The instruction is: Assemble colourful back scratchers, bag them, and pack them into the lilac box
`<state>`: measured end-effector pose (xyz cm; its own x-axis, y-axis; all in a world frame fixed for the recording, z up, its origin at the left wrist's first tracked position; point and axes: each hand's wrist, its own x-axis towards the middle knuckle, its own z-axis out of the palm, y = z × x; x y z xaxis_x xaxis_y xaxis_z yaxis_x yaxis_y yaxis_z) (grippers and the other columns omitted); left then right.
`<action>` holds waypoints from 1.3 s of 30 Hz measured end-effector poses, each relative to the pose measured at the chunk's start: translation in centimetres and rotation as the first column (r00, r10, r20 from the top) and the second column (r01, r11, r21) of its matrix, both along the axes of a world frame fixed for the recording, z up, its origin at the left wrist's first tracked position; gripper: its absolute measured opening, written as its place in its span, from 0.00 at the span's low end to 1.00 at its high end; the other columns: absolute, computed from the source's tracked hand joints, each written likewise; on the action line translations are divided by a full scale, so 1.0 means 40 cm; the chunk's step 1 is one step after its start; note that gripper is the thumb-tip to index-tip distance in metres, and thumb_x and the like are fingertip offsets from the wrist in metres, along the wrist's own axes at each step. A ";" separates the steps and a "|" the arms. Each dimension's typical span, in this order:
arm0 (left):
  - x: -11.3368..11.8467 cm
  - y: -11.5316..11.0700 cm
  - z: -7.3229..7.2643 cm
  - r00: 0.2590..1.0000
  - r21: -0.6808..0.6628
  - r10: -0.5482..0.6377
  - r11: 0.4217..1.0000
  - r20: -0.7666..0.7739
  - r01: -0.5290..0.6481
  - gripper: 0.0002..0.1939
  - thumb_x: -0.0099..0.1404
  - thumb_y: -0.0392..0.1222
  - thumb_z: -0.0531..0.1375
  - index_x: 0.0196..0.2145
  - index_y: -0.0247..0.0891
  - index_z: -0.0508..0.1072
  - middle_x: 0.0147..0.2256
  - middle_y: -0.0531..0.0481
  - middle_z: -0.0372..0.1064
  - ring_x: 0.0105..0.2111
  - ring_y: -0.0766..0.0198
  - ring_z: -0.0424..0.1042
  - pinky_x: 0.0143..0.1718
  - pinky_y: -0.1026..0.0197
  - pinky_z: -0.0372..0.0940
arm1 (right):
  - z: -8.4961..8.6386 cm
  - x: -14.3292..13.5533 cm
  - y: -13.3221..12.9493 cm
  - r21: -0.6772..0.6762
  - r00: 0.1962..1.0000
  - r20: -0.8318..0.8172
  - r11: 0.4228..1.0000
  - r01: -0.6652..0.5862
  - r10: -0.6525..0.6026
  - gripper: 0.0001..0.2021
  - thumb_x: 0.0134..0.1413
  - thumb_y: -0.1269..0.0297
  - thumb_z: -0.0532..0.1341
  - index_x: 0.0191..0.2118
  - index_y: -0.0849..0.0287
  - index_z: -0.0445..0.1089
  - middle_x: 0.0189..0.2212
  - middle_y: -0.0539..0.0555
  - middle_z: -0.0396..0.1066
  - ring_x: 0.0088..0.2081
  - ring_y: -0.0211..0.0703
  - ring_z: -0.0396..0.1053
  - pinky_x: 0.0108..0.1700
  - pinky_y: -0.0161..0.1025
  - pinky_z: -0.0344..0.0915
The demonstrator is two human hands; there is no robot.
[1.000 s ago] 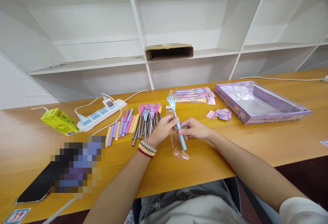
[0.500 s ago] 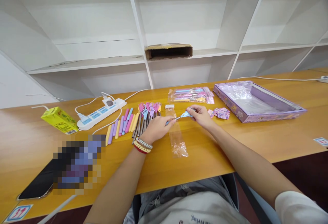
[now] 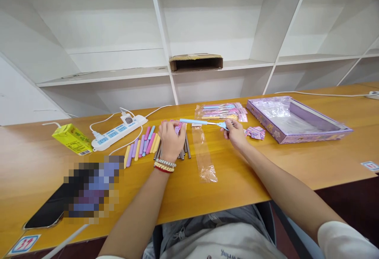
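Note:
My right hand [image 3: 235, 132] is closed on the hand-shaped head of a light blue back scratcher [image 3: 194, 121], whose handle points left. My left hand [image 3: 172, 138] is over the pile of metal rods [image 3: 186, 148] with pink and purple hand-shaped heads; its fingertips are near the scratcher's handle end, and what they touch is hidden. Below the scratcher lies a clear plastic sleeve [image 3: 204, 152]. Several coloured handles [image 3: 142, 144] are lined up left of the rods. Packed scratchers [image 3: 220, 111] lie behind, and small purple cards [image 3: 255, 132] are right of my right hand.
A purple tray box [image 3: 314, 136] with clear plastic inside stands at the right. On the left are a power strip [image 3: 118, 132], a yellow drink carton [image 3: 72, 139] and a phone [image 3: 49, 205]. A cardboard box [image 3: 196, 62] sits on the shelf behind.
The blue scratcher has risen and turned level, its blue handle now fully in view. My left hand has let go of its rod and moved left and up over the pile.

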<state>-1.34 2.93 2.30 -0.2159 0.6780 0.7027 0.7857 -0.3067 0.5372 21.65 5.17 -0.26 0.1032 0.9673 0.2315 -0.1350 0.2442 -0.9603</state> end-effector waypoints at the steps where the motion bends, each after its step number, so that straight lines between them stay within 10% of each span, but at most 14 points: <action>1: -0.002 0.003 0.002 0.991 -0.029 -0.055 0.998 0.123 0.059 0.15 0.57 0.52 0.58 0.32 0.37 0.67 0.32 0.46 0.65 0.35 0.58 0.64 0.39 0.54 0.58 | 0.002 -0.002 -0.002 0.004 0.999 -0.033 1.000 0.011 -0.011 0.19 0.48 0.45 0.57 0.31 0.57 0.57 0.20 0.47 0.65 0.13 0.29 0.56 0.14 0.30 0.49; 5: 0.010 0.008 0.001 0.751 -0.158 -0.328 0.855 0.573 0.494 0.19 0.57 0.57 0.57 0.27 0.35 0.67 0.23 0.51 0.64 0.23 0.68 0.63 0.25 0.64 0.58 | 0.003 -0.028 -0.017 0.007 0.998 -0.051 0.999 -0.035 0.036 0.18 0.48 0.46 0.57 0.30 0.57 0.57 0.21 0.48 0.67 0.13 0.29 0.55 0.15 0.30 0.49; 10: 0.036 0.001 0.003 0.414 -0.134 -0.303 0.646 0.859 0.751 0.19 0.54 0.52 0.61 0.28 0.30 0.70 0.25 0.45 0.69 0.20 0.67 0.68 0.19 0.65 0.59 | -0.003 -0.061 -0.040 -0.012 0.990 0.008 0.990 -0.138 0.138 0.18 0.49 0.47 0.57 0.31 0.58 0.59 0.23 0.50 0.69 0.13 0.29 0.55 0.16 0.31 0.49; 19: 0.022 0.022 0.020 0.098 0.186 -0.304 0.775 0.948 0.604 0.11 0.57 0.43 0.61 0.30 0.31 0.66 0.28 0.46 0.72 0.29 0.61 0.74 0.34 0.57 0.69 | 0.026 -0.010 -0.017 0.030 0.981 0.129 0.988 -0.149 0.144 0.20 0.42 0.47 0.62 0.30 0.62 0.66 0.24 0.52 0.72 0.14 0.29 0.56 0.16 0.31 0.53; 25: -0.105 0.073 0.058 0.063 0.262 -0.278 0.946 0.958 0.192 0.08 0.64 0.39 0.53 0.28 0.34 0.61 0.20 0.54 0.66 0.20 0.69 0.68 0.28 0.62 0.67 | 0.060 0.131 0.039 0.121 0.991 0.050 0.985 0.120 -0.127 0.17 0.40 0.51 0.65 0.24 0.63 0.67 0.17 0.50 0.66 0.14 0.29 0.55 0.15 0.30 0.50; 39: -0.174 0.089 0.093 0.055 0.275 -0.275 0.961 0.960 0.008 0.06 0.66 0.36 0.49 0.30 0.36 0.60 0.22 0.55 0.62 0.20 0.72 0.65 0.24 0.68 0.62 | 0.068 0.232 0.083 0.257 0.926 -0.156 0.891 0.375 -0.345 0.12 0.38 0.58 0.67 0.26 0.63 0.70 0.13 0.46 0.61 0.13 0.28 0.55 0.13 0.28 0.50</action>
<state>-8.29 6.49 6.02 -0.7076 0.7064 0.0177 -0.4962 -0.5146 0.6992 30.94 8.48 2.45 0.4700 0.7572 0.4536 -0.0820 0.5491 -0.8317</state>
